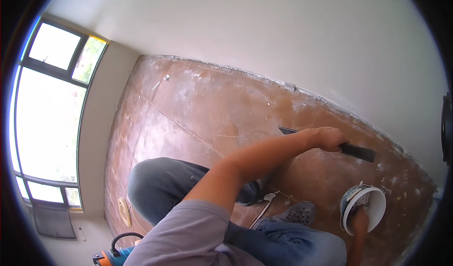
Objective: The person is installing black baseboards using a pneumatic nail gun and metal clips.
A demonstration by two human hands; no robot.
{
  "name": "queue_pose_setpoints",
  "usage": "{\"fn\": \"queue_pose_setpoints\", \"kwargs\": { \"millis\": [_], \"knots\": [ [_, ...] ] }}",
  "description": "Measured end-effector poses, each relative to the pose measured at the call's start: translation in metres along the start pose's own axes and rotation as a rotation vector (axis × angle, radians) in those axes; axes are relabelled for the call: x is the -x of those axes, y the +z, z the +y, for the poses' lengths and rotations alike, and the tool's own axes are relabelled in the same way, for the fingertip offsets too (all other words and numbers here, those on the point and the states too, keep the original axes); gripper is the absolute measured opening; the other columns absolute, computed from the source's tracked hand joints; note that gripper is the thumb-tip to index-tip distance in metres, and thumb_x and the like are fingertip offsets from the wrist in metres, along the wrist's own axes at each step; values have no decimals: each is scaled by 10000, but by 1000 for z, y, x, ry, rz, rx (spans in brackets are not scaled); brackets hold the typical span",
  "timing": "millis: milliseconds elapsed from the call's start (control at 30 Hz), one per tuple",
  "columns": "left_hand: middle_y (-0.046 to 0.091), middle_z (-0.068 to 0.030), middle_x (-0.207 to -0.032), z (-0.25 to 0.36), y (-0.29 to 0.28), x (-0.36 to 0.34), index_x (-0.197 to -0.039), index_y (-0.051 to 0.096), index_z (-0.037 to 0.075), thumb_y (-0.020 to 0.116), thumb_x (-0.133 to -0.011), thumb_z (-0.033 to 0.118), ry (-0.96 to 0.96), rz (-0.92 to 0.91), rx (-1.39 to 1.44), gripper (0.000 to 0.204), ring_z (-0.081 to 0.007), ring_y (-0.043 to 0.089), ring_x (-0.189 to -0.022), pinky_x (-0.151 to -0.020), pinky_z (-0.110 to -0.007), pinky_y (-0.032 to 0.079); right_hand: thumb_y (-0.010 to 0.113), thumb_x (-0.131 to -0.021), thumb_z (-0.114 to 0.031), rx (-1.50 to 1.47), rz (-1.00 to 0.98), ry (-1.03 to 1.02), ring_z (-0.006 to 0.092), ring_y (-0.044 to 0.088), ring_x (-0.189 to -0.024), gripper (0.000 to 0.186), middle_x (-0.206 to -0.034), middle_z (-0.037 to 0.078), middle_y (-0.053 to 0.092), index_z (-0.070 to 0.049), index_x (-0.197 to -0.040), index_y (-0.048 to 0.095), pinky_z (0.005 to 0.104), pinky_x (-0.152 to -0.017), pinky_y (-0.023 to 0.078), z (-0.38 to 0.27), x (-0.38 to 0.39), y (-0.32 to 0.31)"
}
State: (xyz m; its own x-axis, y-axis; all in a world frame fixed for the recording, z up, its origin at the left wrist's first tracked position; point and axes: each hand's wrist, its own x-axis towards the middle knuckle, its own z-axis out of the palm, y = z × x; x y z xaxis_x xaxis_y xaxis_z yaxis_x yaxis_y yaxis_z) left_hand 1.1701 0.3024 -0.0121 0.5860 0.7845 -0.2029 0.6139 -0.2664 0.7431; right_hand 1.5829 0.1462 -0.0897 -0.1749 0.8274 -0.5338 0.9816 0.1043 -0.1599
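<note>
The grey sleeve [186, 230] is nearest. The left hand [330, 139] is closed around a dark flat tool [357, 152] above the brown floor [245, 105]; the right hand [360, 220] is inside the white bucket [377, 208], its grip I cannot tell.

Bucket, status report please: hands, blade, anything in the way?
Left hand grips long dark blade. Right hand inside white-rimmed bucket, grip unclear. Gray clog left of bucket, not touching.

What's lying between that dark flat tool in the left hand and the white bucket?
In the head view, no object shows there: only brown floor between the dark flat tool in the left hand and the white bucket.
</note>
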Motion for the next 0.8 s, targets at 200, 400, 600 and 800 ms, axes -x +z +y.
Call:
{"fn": "queue_pose_setpoints", "kwargs": {
  "millis": [200, 400, 600, 800],
  "knots": [
    [725, -157, -1039, -9, 39, -39, -1103, 733, 126, 646, -834, 145, -4, -170, -196, 283, -368, 677, -1011, -889, -470, 522, 782, -755, -279, -230, -142, -48, 443, 671, -1000, 563, -1037, 224, 714, -26, -1202, 549, 527, -852, 526, -13, 23, -34],
    [726, -147, -1051, -13, 49, -55, -1101, 740, 133, 658, -850, 194, -24, -251, -252, 272, -360, 680, -1021, -900, -469, 523, 613, -898, -206, -135, -82, 23, 470, 667, -870, 223, -933, 262, 694, -20, -1016, 644, 555, -773, 520, -29, 34, -39],
    [723, -150, -1071, -4, 86, -87, -1143, 719, 137, 655, -872, 203, 177, -160, -141, 286, -373, 671, -1028, -909, -479, 515, 596, -905, -142, -186, 109, 312, 500, 647, -906, 273, -944, 303, 677, -2, -1140, 603, 582, -807, 490, -10, 81, -40],
    [699, -242, -1000, 16, 48, -80, -1138, 667, 66, 698, -871, 238, 47, -189, -137, 320, -442, 666, -965, -832, -513, 518, 612, -925, -138, -612, 509, 374, 421, 666, -816, 179, -865, 243, 657, -18, -1057, 603, 441, -713, 528, -12, 80, -48]
  ]
}}
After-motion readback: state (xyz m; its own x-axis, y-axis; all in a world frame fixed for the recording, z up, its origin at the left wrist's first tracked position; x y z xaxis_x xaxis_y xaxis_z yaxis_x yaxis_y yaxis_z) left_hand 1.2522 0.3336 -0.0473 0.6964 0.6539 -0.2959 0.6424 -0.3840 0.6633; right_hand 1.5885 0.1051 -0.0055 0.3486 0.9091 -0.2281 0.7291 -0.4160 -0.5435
